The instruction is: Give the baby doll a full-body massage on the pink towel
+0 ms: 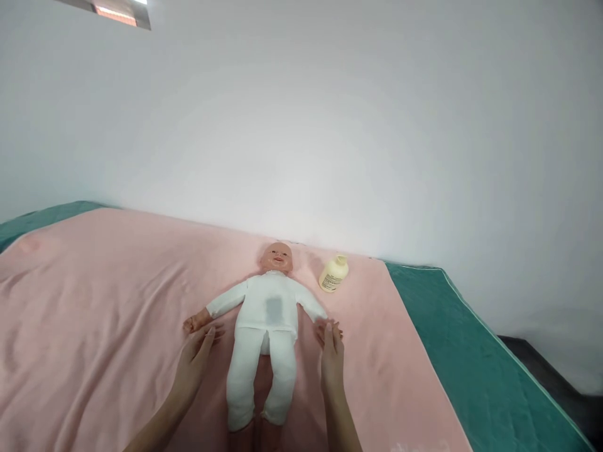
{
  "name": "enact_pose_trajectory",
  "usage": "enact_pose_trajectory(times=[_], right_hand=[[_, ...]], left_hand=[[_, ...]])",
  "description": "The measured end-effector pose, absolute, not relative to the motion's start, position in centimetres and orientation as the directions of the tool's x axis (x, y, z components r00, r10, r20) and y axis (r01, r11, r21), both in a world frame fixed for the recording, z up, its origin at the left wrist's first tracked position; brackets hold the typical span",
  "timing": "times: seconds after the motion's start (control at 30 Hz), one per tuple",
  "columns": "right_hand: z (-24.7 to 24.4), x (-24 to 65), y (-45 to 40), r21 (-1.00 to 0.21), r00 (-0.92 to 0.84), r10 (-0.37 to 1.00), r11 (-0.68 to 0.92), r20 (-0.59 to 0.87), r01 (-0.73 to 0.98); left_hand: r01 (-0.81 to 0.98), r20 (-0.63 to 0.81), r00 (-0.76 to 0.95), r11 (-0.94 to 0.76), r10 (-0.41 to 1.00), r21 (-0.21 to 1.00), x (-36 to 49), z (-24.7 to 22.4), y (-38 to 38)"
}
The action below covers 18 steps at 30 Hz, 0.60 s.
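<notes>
A baby doll (pixel 272 301) in a white suit lies on its back, arms spread and legs pointing towards me. A grey patch marks its chest. My left hand (pixel 195 355) is beside the doll's hand on the left, fingers stretched and apart, holding nothing. On the other side, my right hand (pixel 332 358) has its thumb and fingers around the doll's other hand (pixel 322 324), which is partly covered. A pale yellow bottle (pixel 333 274) with printed text lies near the doll's head, on the right.
A pink blanket (pixel 117 301) with soft folds lies under the doll. Green cloth (pixel 452 326) shows along the right side and at the far left corner. A white wall (pixel 301 125) rises behind the far edge. Something dark (pixel 541 364) stands beyond the right edge.
</notes>
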State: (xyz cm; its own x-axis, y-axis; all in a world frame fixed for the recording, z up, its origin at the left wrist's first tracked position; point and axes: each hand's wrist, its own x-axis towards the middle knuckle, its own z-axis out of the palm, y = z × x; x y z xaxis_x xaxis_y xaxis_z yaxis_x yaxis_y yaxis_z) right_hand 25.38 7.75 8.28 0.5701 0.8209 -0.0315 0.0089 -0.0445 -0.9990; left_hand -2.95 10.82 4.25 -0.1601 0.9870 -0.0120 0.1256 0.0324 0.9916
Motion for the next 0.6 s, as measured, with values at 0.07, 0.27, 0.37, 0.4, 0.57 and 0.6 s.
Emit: enact_pose_trajectory(times=[0.07, 0.27, 0.37, 0.4, 0.57, 0.6], right_hand=[[9.7, 26.7, 9.1, -0.996, 0.583, 0.811, -0.018, 0.036, 0.087], [14.3, 31.5, 15.1, -0.860, 0.511, 0.783, 0.058, 0.354, 0.508], [15.5, 32.7, 18.4, -0.757, 0.411, 0.793, 0.095, 0.450, 0.646], [15.6, 33.0, 19.4, -0.722, 0.375, 0.798, 0.105, 0.471, 0.684], [14.6, 33.3, 22.3, -0.598, 0.266, 0.821, 0.111, 0.505, 0.794], [14.3, 33.4, 22.5, -0.582, 0.251, 0.824, 0.112, 0.507, 0.806]], left_hand=[[0.051, -0.007, -0.149, 0.014, 0.989, 0.999, -1.9, 5.0, 11.8], [0.119, 0.247, -0.014, -0.244, 0.969, 0.962, 2.7, 10.8, 17.0], [0.175, 0.328, 0.112, -0.344, 0.938, 0.923, 6.2, 14.3, 20.7], [0.181, 0.343, 0.149, -0.367, 0.927, 0.912, 7.4, 15.2, 21.9], [0.252, 0.349, 0.342, -0.443, 0.873, 0.860, 14.0, 18.1, 26.0], [0.269, 0.343, 0.362, -0.450, 0.867, 0.852, 15.3, 18.5, 26.4]])
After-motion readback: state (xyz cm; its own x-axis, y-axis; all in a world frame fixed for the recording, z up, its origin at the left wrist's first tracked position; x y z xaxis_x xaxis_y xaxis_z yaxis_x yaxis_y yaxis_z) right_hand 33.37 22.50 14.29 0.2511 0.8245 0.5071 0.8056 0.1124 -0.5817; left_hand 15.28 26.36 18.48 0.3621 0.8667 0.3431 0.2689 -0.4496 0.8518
